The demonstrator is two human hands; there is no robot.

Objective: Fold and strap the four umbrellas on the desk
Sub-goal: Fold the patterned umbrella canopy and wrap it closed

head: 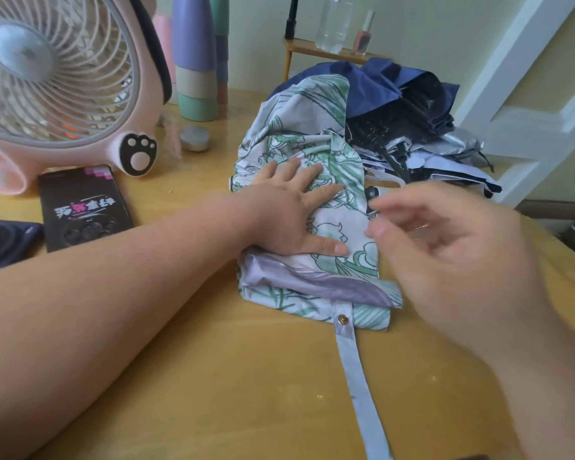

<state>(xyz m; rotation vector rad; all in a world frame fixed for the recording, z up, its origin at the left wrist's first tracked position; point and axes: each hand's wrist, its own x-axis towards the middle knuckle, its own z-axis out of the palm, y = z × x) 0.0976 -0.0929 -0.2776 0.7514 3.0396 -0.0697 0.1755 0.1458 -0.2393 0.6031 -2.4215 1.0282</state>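
Observation:
A white umbrella with a green leaf print [316, 280] lies collapsed and loosely bunched in the middle of the yellow desk [213, 376]. Its pale strap [356, 376] with a brass snap trails toward me across the desk. My left hand [292, 210] presses flat on the umbrella's cloth with fingers spread. My right hand [445, 240] hovers blurred just to the right of it, fingers loosely curled, holding nothing. Behind lies a navy umbrella [385, 84] on top of a heap of black, silver and white umbrella cloth [445, 154], all unfolded.
A pink desk fan [57, 81] stands at the back left, with a black box [83, 207] in front of it. Pastel stacked bottles [196, 61] and a small tea light [195, 137] sit behind. A little wooden shelf [319, 51] carries bottles at the back.

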